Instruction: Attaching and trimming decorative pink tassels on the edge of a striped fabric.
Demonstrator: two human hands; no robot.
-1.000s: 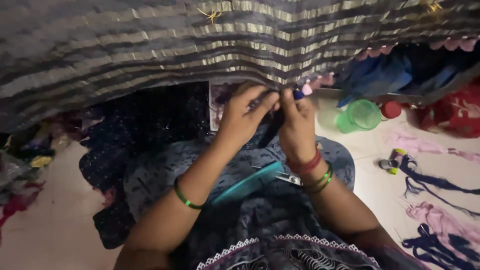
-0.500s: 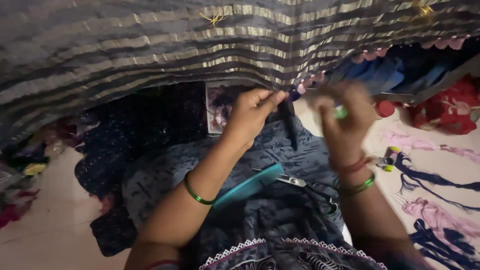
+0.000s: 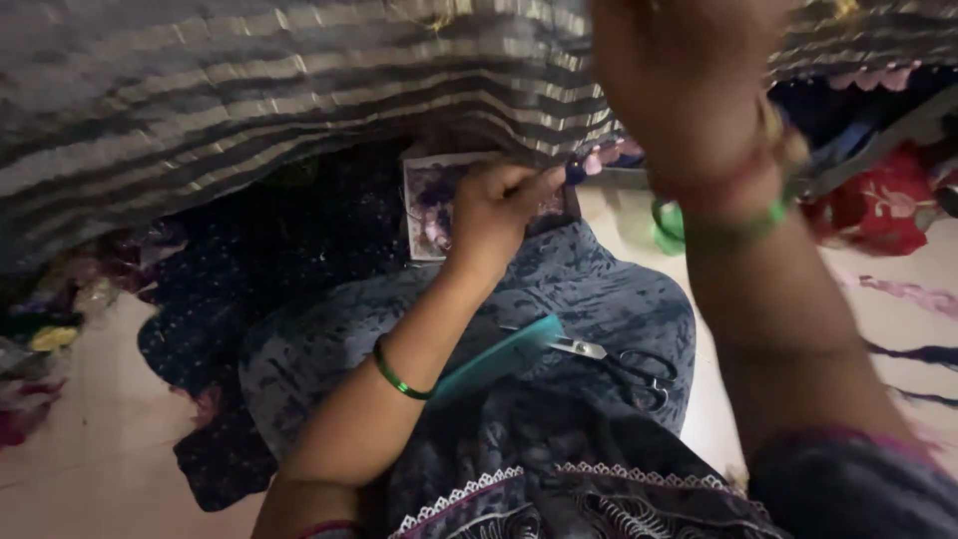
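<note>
A grey cloth with gold stripes [image 3: 249, 110] hangs across the top of the view, its lower edge trimmed with small pink tassels [image 3: 604, 155]. My left hand [image 3: 499, 210] pinches that edge near the tassels, with a green bangle on its wrist. My right hand [image 3: 679, 80] is raised high and close to the camera, blurred; what its fingers hold cannot be made out. It wears red and green bangles.
On my lap, over dark blue printed fabric [image 3: 559, 289], lie a teal comb [image 3: 494, 364] and a pair of scissors [image 3: 619, 364]. A printed card [image 3: 429, 205] lies beyond. Red cloth [image 3: 878, 215], thread bundles [image 3: 913, 299] and a green cup [image 3: 667, 232] sit right. Scraps [image 3: 50, 339] lie left.
My right hand has pulled away from the cloth edge, up and toward the camera. My left hand has stayed pinching the trimmed edge.
</note>
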